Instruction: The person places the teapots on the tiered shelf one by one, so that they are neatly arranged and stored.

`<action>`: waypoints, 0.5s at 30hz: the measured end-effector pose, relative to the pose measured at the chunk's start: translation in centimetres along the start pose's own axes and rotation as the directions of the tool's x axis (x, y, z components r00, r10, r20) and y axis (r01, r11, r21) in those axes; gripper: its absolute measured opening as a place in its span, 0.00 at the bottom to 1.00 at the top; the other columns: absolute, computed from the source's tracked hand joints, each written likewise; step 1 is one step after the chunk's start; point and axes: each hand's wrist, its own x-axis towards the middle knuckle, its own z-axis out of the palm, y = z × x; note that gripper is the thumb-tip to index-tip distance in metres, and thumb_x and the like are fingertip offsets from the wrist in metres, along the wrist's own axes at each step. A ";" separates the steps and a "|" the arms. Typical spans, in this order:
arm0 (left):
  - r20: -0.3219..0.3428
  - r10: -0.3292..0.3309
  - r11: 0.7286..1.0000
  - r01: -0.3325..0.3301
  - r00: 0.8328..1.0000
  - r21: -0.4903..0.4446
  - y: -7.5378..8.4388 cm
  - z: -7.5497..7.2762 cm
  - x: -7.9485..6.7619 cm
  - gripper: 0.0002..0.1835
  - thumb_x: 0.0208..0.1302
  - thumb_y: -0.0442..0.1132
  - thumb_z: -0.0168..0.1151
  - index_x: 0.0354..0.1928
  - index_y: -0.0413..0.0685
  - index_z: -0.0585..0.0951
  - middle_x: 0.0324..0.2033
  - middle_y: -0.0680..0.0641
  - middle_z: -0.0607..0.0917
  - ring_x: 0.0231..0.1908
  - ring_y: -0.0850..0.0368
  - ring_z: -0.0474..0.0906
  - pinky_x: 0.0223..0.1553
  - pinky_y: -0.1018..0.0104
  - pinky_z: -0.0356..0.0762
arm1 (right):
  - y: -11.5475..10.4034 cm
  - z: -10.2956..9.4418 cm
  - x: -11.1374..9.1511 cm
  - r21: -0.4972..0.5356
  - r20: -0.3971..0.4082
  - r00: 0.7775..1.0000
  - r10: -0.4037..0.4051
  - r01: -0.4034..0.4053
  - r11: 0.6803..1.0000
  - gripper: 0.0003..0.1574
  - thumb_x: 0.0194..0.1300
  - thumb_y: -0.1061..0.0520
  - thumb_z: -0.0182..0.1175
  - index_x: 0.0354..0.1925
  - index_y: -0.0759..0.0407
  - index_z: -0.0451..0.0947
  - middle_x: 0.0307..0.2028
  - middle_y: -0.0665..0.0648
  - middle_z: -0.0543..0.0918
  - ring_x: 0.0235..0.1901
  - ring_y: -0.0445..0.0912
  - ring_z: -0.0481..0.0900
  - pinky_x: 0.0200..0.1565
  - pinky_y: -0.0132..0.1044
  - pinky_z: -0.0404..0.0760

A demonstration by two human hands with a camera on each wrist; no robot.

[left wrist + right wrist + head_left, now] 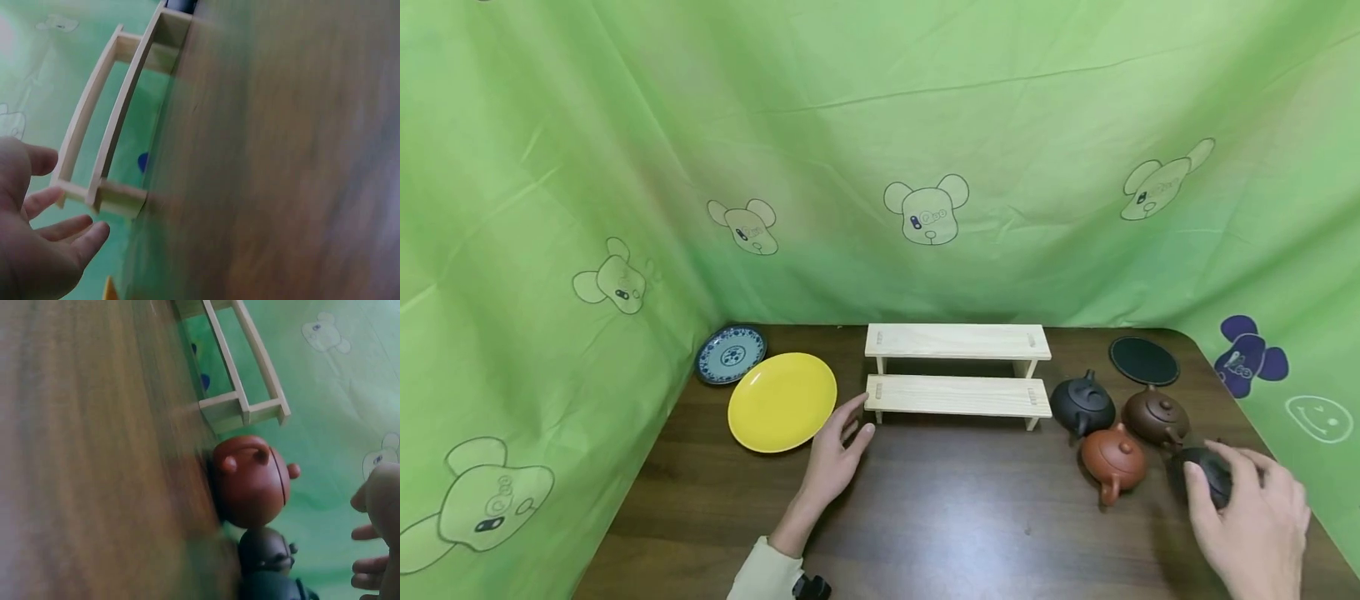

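My left hand reaches, fingers relaxed and apart, toward the left end of a two-step pale wooden rack. Its index fingertip is at the lower step's edge; I cannot tell if it touches. At the right, my right hand hovers over a dark teapot, partly hiding it. In the right wrist view the fingers look loose and apart from the dark green teapot. Close by stand a reddish-brown teapot, a dark brown teapot and a black teapot.
A yellow plate lies left of the rack, beside a blue patterned plate. A black oval mat or dish lies at the back right. Green printed cloth hangs behind and beside the wooden table.
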 end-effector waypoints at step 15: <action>-0.240 -0.253 0.927 0.163 0.937 -0.338 -0.7 3.3 1.3 0.17 0.79 0.33 0.66 0.64 0.34 0.85 0.62 0.34 0.87 0.64 0.47 0.83 0.60 0.70 0.82 | 2.9 -1.9 -0.9 -0.141 0.133 0.788 0.600 -0.585 0.799 0.28 0.78 0.33 0.60 0.46 0.57 0.79 0.22 0.29 0.68 0.25 0.25 0.60 0.40 0.39 0.63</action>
